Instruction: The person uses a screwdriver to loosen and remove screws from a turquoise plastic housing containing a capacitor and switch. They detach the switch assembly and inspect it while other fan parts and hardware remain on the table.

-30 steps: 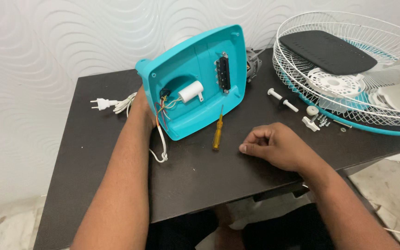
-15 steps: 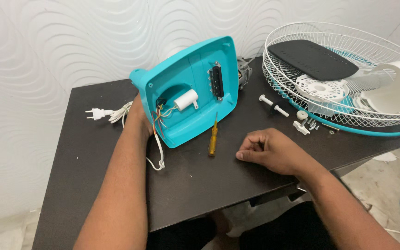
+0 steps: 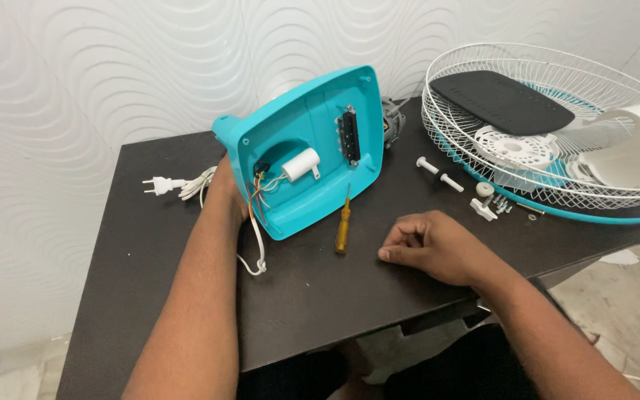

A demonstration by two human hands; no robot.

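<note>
Counter [image 3: 149, 296] first, dark and wide under everything I'm looking down on, with the white wire fan guard [image 3: 557, 148] sprawled over its far right end and a black plate [image 3: 505, 100] lying inside it. Next in size, the teal fan base [image 3: 312, 148], tipped up on edge with its open underside facing me, a white capacitor [image 3: 301, 164] and a black switch block [image 3: 349, 135] showing inside. My left hand [image 3: 223, 185] is at the base's left edge, pressed against the shell; its fingers are hidden behind the plastic, so I can't tell whether they're curled round it or just bracing. My right hand [image 3: 427, 243] rests on the counter to the right, loosely clenched, holding nothing that I can see. Now the relation I'm watching: the yellow-handled screwdriver [image 3: 343, 226] lies on the counter between the two hands, just left of the right hand's knuckles, clearly nearer that hand than the left. Its long axis runs almost straight away from me, handle toward me, tip pointing up at the base's lower rim. Smaller bits: the white power plug [image 3: 158, 184] far left, and white bolts [image 3: 438, 174] with loose screws [image 3: 501, 205] by the guard.
</note>
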